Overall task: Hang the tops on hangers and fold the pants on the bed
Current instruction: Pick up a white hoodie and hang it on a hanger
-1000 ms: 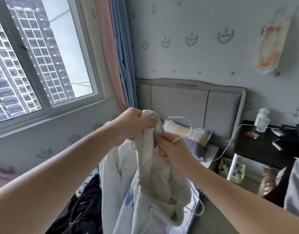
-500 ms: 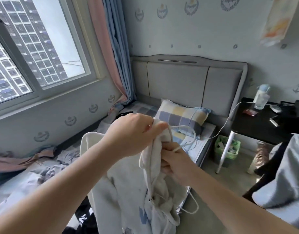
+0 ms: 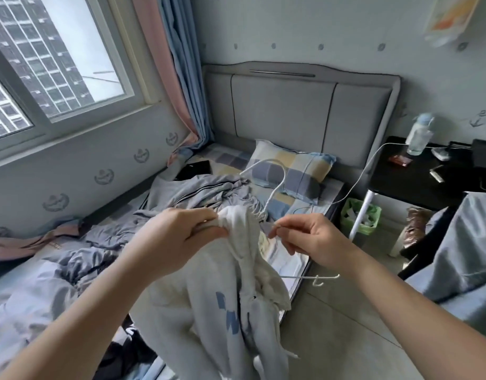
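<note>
A white hoodie point(image 3: 209, 303) with blue lettering hangs in front of me over the bed's edge. My left hand point(image 3: 178, 234) is shut on its bunched collar. A white wire hanger point(image 3: 277, 185) sticks up out of the collar, and its right arm pokes out below at the lower right. My right hand point(image 3: 310, 239) pinches the hanger's neck just right of the collar. Grey pants point(image 3: 198, 193) lie crumpled on the bed point(image 3: 316, 259) behind the hoodie. Dark clothes point(image 3: 126, 352) lie at the bed's near end.
A checked pillow point(image 3: 294, 171) leans by the grey headboard. A black side table point(image 3: 417, 174) with a bottle and small items stands to the right, a green bin point(image 3: 359, 215) under it. A white cable runs from the table to the bed. A grey-covered seat point(image 3: 461, 256) is at right.
The view has tilted down and the hoodie has dropped lower. My right hand has moved off the fabric to the right and now pinches the hanger's neck; the hanger's arm shows below.
</note>
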